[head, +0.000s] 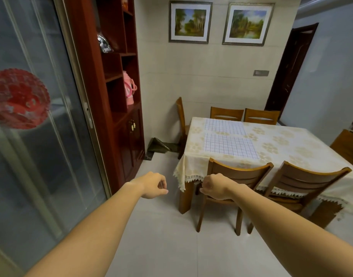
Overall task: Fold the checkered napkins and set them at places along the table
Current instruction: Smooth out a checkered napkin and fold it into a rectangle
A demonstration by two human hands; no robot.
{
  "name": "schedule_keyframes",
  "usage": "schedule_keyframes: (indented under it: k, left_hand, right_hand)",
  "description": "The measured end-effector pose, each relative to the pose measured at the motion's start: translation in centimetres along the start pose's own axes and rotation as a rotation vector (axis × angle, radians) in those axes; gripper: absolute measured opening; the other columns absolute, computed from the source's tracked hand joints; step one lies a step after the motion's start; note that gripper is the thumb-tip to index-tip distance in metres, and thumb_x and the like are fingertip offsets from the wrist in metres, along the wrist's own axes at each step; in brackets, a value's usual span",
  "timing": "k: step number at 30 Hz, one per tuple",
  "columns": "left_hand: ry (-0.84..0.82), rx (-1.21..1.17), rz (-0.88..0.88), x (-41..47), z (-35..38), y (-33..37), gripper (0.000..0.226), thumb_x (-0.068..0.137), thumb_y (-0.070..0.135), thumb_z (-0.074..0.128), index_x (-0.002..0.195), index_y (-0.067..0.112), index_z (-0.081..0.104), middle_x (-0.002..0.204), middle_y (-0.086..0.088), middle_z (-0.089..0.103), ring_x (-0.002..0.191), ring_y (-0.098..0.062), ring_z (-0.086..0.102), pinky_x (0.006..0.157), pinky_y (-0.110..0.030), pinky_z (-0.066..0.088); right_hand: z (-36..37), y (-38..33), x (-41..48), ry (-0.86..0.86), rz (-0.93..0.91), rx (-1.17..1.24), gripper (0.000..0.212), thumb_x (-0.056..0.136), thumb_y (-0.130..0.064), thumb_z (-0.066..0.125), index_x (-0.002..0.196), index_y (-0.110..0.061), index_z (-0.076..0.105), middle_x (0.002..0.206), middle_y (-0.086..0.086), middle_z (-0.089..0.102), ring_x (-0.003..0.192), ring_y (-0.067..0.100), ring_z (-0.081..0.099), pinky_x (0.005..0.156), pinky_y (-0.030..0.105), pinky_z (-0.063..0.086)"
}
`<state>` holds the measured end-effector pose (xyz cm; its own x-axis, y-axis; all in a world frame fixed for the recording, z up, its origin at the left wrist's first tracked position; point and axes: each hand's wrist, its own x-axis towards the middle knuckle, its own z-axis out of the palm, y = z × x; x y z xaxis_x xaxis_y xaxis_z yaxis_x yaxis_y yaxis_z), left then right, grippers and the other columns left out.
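Two white napkins with a thin blue check lie flat and unfolded on the cream floral tablecloth of the dining table (281, 142). The nearer napkin (230, 145) is by the table's front left corner; the farther napkin (224, 124) lies just behind it. My left hand (154, 185) hangs over the floor left of the table, fingers curled loosely with nothing in them. My right hand (214, 186) is in front of the nearest chair's back, fingers curled, also holding nothing. Both hands are well short of the napkins.
Two wooden chairs (239, 176) (309, 180) are pushed in at the near side, more stand at the far side and left end. A dark red cabinet (119, 96) and a sliding glass door (41, 116) line the left. A dark bag (157, 145) lies on the floor.
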<state>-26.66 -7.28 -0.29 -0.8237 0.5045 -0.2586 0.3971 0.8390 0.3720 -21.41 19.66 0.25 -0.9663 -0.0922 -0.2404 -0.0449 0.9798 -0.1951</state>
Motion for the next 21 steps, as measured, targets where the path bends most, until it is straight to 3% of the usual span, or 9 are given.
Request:
schedule_keyframes:
  k: [4,6,8,13,21]
  left_hand:
    - [-0.013,-0.011,-0.005,4.1,-1.4,-2.4,0.03,0.097,0.047,0.063,0.116,0.024,0.066,0.108,0.005,0.066,0.099,-0.012,0.064,0.092,-0.035,0.055]
    - [-0.026,0.011,-0.018,6.3,-2.2,-3.9,0.031,0.096,0.049,0.062,0.115,0.024,0.066,0.108,0.005,0.066,0.098,-0.012,0.063,0.092,-0.036,0.055]
    - [-0.017,0.02,-0.036,8.7,-3.5,-5.4,0.034,0.095,0.052,0.062,0.114,0.025,0.066,0.107,0.006,0.067,0.098,-0.012,0.064,0.092,-0.036,0.055]
    - [0.003,0.05,-0.084,14.8,-8.4,-9.4,0.034,0.095,0.054,0.062,0.111,0.024,0.068,0.104,0.006,0.067,0.095,-0.012,0.064,0.084,-0.03,0.052]
    - [0.02,-0.006,-0.142,24.6,-14.9,-16.0,0.031,0.093,0.054,0.063,0.107,0.027,0.068,0.1,0.009,0.068,0.094,-0.009,0.065,0.09,-0.035,0.056]
  right_hand:
    - [0.2,0.1,6.2,0.002,-0.015,0.042,0.03,0.098,-0.039,0.056,0.114,-0.018,0.07,0.109,0.004,0.07,0.094,0.025,0.064,0.078,0.035,0.053]
    - [0.6,0.0,9.8,-0.018,-0.038,0.033,0.031,0.098,-0.042,0.057,0.117,-0.02,0.069,0.108,0.002,0.068,0.093,0.022,0.062,0.07,0.028,0.048]
    - [0.7,-0.3,13.8,-0.032,-0.059,0.026,0.036,0.099,-0.042,0.057,0.126,-0.021,0.064,0.114,0.003,0.066,0.096,0.021,0.06,0.072,0.024,0.043]
    - [-2.0,-1.6,24.7,-0.005,-0.126,0.051,0.038,0.101,-0.041,0.053,0.127,-0.015,0.063,0.123,0.006,0.065,0.107,0.024,0.063,0.092,0.035,0.052]
    - [-6.0,-2.8,39.0,-0.02,-0.144,0.062,0.04,0.101,-0.041,0.054,0.13,-0.014,0.059,0.127,0.007,0.063,0.111,0.025,0.062,0.095,0.036,0.052]
